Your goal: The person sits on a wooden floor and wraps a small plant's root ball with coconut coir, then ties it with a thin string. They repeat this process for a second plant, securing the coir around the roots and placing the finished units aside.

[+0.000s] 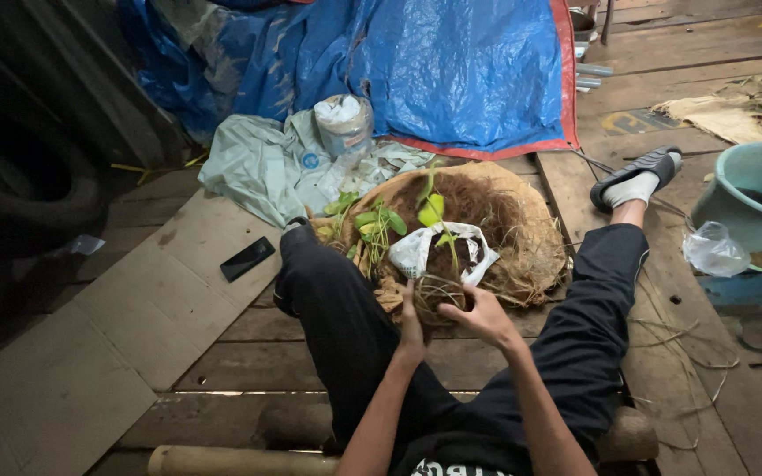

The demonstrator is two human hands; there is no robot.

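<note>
1. Left hand [411,319] and right hand [483,315], fingers loosely curled, pinch one small fibre-wrapped root ball [438,295] between the knees.
2. One white plastic bag [416,251] holding a seedling lies on one brown coconut-fibre heap [504,220].
3. One black phone [247,258]; one teal plastic tub [756,189].

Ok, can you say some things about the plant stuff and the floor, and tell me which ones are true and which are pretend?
1. Both hands, left hand and right hand, are at a small seedling wrapped in a white plastic bag. True.
2. The brown coconut fibre lies in a heap between the person's legs. True.
3. The phone is in the right hand. False: it lies on the cardboard, away from both hands.
4. The tarp behind the heap is yellow. False: it is blue with a red edge.
5. A teal basin stands on the right. True.
</note>
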